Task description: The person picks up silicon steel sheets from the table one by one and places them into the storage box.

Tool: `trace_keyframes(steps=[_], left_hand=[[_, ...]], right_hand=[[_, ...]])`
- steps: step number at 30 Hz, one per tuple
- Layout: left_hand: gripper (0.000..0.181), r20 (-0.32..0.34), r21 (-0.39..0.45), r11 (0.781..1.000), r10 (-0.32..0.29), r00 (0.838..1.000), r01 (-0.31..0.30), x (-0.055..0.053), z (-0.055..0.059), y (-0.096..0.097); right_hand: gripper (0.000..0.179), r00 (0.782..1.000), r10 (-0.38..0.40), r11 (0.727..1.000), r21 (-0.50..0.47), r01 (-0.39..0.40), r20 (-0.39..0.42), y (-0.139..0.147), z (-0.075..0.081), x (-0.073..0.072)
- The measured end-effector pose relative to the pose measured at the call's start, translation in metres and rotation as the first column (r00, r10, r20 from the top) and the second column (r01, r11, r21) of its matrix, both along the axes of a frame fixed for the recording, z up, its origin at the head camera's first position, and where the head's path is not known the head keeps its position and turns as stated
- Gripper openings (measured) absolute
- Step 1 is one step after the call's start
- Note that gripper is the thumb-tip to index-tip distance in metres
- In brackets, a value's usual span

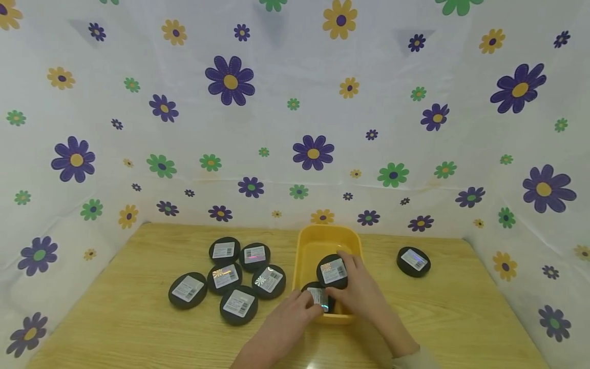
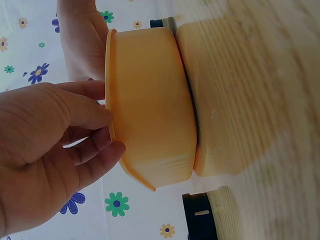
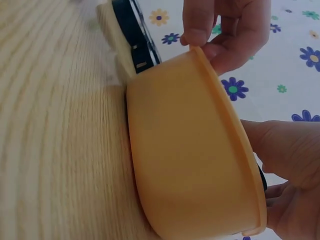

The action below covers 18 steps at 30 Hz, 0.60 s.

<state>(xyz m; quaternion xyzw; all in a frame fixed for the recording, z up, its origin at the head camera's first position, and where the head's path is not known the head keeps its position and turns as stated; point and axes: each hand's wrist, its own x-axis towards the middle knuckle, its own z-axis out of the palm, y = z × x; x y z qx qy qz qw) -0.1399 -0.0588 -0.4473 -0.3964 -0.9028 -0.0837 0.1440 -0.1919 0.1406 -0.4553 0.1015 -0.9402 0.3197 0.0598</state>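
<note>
In the head view, a yellow plastic tub (image 1: pixel 357 241) stands on the table. My right hand (image 1: pixel 364 289) holds a round black case (image 1: pixel 333 271) with a white label, over the tub, fingers at its far edge and thumb at its near edge. A second round black case (image 1: pixel 319 297) sits lower in the tub's near left part. The curled fingers and thumb of my left hand (image 1: pixel 290 318) are at that case's edge. In the left wrist view, the left hand (image 2: pixel 65 130) reaches over the tub's rim (image 2: pixel 111 65); the case is hidden there.
Several more round black cases (image 1: pixel 224 277) lie grouped on the table left of the tub, labels up. One more round black case (image 1: pixel 413 262) lies to the right. A flower-printed white cloth (image 1: pixel 276 128) hangs behind and at both sides of the wooden table (image 1: pixel 147 266).
</note>
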Motion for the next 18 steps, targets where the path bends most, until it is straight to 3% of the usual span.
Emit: trace_keyframes(steps=[6,12,18], left_hand=[[0.028,-0.011,-0.01,1.0,-0.004,1.0,0.004,-0.001,-0.001,0.0],[0.028,0.012,-0.021,1.0,0.001,1.0,0.0,-0.001,0.0,0.0],[0.028,-0.026,-0.011,1.0,-0.005,1.0,0.005,-0.001,-0.003,-0.001]], right_hand=[[0.086,0.998,0.019,0.999,0.043,-0.022,0.058,-0.003,0.003,-0.015],[0.084,0.99,0.036,0.999,0.015,-0.039,0.138,-0.008,-0.003,-0.029],[0.085,0.986,0.028,1.0,-0.014,-0.026,0.167,-0.012,-0.009,-0.042]])
